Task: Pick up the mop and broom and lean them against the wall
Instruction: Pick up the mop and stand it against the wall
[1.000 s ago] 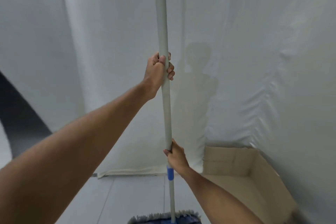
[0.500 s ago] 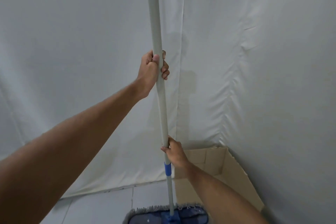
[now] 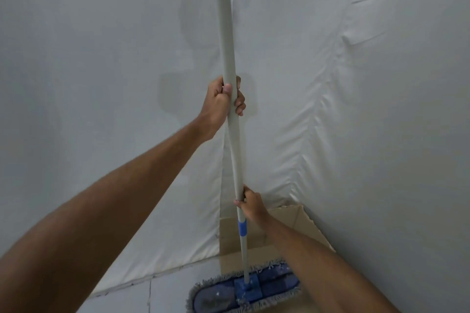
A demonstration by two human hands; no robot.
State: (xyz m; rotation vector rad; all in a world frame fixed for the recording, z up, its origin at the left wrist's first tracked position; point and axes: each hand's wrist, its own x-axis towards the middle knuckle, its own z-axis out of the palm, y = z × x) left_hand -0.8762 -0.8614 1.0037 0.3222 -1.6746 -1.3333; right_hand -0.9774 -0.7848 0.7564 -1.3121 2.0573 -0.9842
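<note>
The mop [image 3: 230,40] stands nearly upright in front of me, a long pale grey pole with a blue band low down. Its flat blue head [image 3: 244,290] with a grey fringe rests on the floor. My left hand [image 3: 221,105] grips the pole at mid height. My right hand [image 3: 250,204] holds the pole lower, just above the blue band. Behind the pole hangs the white sheet that covers the wall [image 3: 114,84]. No broom is in view.
An open cardboard box [image 3: 300,223] lies in the corner on the right, partly behind and under the mop head. White sheeting [image 3: 394,134] also drapes the right side. Pale floor tiles [image 3: 132,300] show at the bottom left.
The view has swung so the corner sits more centred. The mop head has come fully into view on the floor near the box. Both hands keep the same grip on the pole.
</note>
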